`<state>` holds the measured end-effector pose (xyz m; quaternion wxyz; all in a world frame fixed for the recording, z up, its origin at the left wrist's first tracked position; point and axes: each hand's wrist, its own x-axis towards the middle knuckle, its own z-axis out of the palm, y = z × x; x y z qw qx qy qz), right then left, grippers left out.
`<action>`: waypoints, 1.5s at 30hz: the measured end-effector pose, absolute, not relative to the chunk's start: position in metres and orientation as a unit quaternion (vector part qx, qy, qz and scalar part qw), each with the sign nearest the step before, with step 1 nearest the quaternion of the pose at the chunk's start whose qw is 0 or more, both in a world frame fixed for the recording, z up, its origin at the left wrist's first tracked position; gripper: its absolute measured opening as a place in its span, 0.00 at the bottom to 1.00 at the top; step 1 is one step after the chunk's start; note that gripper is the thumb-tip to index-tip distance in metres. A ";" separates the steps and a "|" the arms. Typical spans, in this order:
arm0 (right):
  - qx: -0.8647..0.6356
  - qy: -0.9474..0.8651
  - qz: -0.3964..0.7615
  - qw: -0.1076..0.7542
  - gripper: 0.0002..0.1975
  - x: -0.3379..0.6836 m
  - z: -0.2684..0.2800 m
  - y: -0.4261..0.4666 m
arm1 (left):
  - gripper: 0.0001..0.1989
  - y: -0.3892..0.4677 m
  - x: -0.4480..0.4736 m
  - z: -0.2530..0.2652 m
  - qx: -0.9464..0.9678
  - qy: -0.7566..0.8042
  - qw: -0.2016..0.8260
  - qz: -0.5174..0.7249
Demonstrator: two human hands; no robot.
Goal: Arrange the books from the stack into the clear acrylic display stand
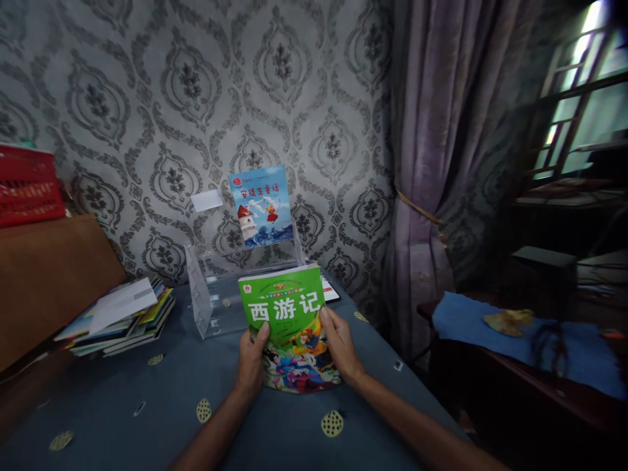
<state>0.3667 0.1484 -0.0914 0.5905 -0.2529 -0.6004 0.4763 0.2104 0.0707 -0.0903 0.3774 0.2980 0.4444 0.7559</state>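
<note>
A green picture book (289,333) with large white characters on its cover is held upright, slightly tilted, by both hands. My left hand (254,356) grips its left edge, thumb on the front cover. On the opposite edge, my right hand (342,343) holds it in the same way. Behind the book stands a clear acrylic display rack (199,294), its lower right part hidden by the book. A blue picture book (262,206) leans upright on the rack's upper tier, with a blank white card (207,200) to its left.
A pile of books with papers on top (122,311) lies left on the blue tablecloth (171,405). Further left are a cardboard box (59,275) and a red basket (29,186). A dark-edged flat object (332,291) is partly behind the green book. A purple curtain (426,163) hangs right.
</note>
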 end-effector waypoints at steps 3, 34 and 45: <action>-0.252 -0.601 0.473 0.593 0.29 0.367 -0.091 0.148 | 0.30 0.070 0.210 -0.091 0.306 0.439 0.380 0.754; -0.256 -0.605 0.474 0.586 0.30 0.368 -0.088 0.148 | 0.32 0.069 0.209 -0.088 0.302 0.445 0.390 0.747; -0.271 -0.591 0.486 0.584 0.31 0.366 -0.094 0.154 | 0.30 0.070 0.205 -0.093 0.326 0.444 0.370 0.748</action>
